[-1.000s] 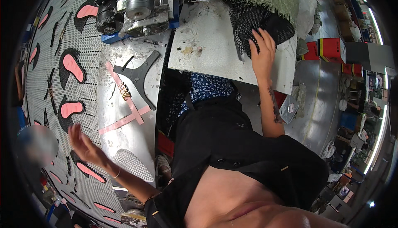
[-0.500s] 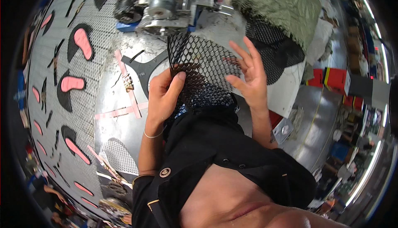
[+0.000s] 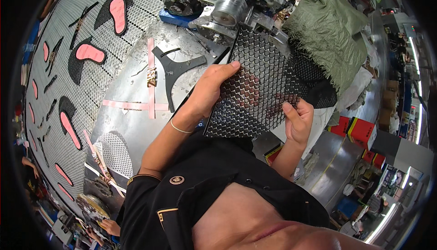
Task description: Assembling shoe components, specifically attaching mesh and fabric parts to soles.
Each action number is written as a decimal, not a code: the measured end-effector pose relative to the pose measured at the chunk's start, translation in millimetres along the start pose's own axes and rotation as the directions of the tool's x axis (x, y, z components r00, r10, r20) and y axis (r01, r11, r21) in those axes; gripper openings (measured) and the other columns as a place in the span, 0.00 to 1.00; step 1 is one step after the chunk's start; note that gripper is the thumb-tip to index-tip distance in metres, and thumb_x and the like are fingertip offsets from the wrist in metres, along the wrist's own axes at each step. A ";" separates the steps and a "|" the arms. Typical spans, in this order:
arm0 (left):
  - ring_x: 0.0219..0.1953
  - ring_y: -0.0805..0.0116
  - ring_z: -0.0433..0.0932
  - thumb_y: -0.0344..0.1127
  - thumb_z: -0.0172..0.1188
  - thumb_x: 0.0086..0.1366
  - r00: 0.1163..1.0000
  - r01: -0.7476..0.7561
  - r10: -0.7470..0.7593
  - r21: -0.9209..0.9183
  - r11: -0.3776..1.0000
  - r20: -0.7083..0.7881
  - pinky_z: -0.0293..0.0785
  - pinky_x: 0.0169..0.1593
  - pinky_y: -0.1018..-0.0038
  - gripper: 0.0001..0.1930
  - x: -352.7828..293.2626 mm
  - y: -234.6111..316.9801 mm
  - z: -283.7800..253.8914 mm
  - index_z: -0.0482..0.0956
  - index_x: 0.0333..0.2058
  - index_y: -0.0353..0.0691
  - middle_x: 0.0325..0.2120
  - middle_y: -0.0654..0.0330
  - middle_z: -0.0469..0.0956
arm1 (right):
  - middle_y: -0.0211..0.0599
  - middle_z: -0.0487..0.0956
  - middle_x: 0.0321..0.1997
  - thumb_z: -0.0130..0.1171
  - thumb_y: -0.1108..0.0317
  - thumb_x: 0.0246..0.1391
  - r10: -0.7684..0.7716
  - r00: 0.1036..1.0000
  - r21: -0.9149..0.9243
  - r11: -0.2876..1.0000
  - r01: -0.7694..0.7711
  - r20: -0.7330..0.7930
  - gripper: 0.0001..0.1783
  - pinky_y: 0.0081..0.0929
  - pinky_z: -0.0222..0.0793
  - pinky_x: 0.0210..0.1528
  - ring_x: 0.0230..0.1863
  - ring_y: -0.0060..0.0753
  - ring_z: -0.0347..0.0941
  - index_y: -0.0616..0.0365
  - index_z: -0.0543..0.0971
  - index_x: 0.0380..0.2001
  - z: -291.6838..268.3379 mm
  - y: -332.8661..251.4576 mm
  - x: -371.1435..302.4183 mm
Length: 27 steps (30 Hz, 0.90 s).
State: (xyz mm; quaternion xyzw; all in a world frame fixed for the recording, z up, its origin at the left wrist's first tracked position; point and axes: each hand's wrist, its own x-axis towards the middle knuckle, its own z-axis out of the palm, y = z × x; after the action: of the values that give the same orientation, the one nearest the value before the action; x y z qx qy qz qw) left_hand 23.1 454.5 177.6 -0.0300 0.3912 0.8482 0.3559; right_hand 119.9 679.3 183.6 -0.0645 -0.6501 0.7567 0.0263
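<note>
A piece of black mesh fabric [image 3: 259, 75] is stretched out in front of me, its holes letting the surface behind show through. My left hand [image 3: 214, 84] is closed on its left edge, thumb on top and the fingers behind it. My right hand [image 3: 298, 122] pinches the lower right edge between thumb and curled fingers. The upper end of the mesh lies close to a metal machine with a round roller [image 3: 230, 10]; whether they touch I cannot tell. Left of my left hand, a dark grey three-armed cutout [image 3: 175, 70] rests on the metal table [image 3: 129, 84].
Pink strips with gold letter trim [image 3: 151, 77] lie on the table. Along the left runs a mesh belt [image 3: 116, 45] bearing pink insoles [image 3: 90, 53] and black pieces. A green woven sack [image 3: 325, 31] covers more black mesh at right. Another person's hand [image 3: 110, 227] shows lower left.
My right hand, spread open before, has closed on the mesh edge. The mesh is now pulled flatter and wider. My view has shifted, so the machine appears further right.
</note>
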 end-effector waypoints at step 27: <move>0.28 0.71 0.76 0.48 0.34 0.75 0.960 -0.278 0.279 0.131 0.952 0.009 0.73 0.37 0.76 0.26 -46.2 -61.1 -27.6 0.76 0.38 0.32 0.30 0.57 0.79 | 0.35 0.82 0.31 0.59 0.78 0.56 -0.178 0.984 -0.336 0.928 0.160 -0.025 0.10 0.12 0.67 0.34 0.31 0.16 0.75 0.70 0.79 0.42 78.1 -20.4 59.1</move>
State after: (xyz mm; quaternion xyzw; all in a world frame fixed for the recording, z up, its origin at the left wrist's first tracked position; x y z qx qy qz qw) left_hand 89.6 435.7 134.5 0.0447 0.4480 0.8622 0.2321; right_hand 50.2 613.2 211.4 -0.0325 -0.7707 0.6288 0.0979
